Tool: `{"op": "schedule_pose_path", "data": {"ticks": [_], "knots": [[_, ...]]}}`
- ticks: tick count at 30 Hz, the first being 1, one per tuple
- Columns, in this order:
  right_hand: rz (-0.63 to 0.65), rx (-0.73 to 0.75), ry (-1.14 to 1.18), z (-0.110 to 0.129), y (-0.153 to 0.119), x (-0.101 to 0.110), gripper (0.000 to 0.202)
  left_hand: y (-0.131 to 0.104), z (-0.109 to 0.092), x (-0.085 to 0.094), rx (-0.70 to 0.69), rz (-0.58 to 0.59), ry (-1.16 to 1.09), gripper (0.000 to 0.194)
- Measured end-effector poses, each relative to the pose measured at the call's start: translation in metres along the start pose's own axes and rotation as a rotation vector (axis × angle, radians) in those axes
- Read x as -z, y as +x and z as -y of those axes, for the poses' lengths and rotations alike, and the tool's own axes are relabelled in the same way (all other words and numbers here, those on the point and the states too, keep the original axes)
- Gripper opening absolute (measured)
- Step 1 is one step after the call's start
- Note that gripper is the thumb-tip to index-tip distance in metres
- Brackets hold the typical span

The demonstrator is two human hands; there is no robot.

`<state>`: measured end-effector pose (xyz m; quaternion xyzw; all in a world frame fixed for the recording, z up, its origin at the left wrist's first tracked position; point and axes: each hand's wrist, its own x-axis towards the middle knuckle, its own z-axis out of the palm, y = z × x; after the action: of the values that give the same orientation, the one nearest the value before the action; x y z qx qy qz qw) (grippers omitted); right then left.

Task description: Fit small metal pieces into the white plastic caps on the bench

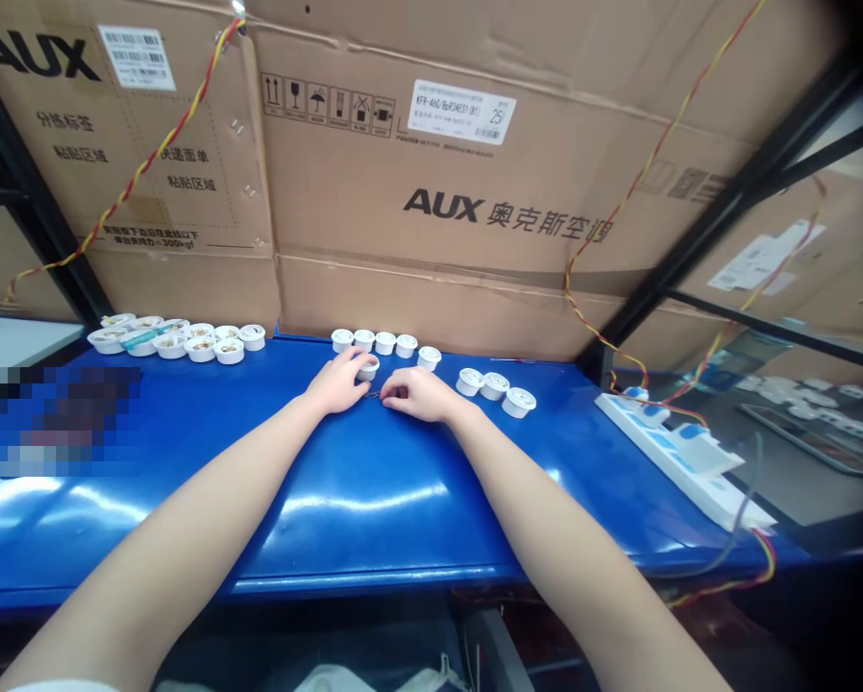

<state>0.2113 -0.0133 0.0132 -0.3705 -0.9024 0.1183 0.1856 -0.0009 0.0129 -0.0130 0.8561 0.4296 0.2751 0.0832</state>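
Observation:
My left hand is on the blue tabletop, its fingers curved round a small white round cup. Close to its thumb lie some tiny dark pieces, too small to name. From the other side my right hand reaches in with thumb and fingers pinched together at these pieces. What is between the fingertips cannot be made out. Behind the hands stands a row of similar white cups, with one more cup just beyond my right hand. Farther right are three white cups.
At the back left, several white cups with small brownish contents stand grouped. A white power strip lies along the right edge of the blue table. Cardboard boxes form the back wall, with red-yellow twisted wires hanging before them.

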Motion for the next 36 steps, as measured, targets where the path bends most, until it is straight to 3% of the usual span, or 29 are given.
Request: {"op": "schedule_pose_path", "data": {"ticks": [25, 30, 33, 36], "knots": [[0.016, -0.061, 0.032, 0.001, 0.001, -0.002, 0.012, 0.001, -0.001, 0.0, -0.004, 0.007, -0.003, 0.042], [0.065, -0.102, -0.042, 0.005, 0.001, 0.0, 0.013, 0.0, -0.005, 0.005, -0.011, -0.08, 0.009, 0.05], [0.058, -0.12, -0.062, 0.004, 0.0, -0.001, 0.013, -0.001, -0.011, 0.011, -0.079, -0.167, 0.009, 0.041], [-0.011, -0.134, 0.032, 0.0, 0.001, -0.003, 0.015, -0.003, -0.017, 0.017, -0.182, -0.161, 0.018, 0.026]]}}
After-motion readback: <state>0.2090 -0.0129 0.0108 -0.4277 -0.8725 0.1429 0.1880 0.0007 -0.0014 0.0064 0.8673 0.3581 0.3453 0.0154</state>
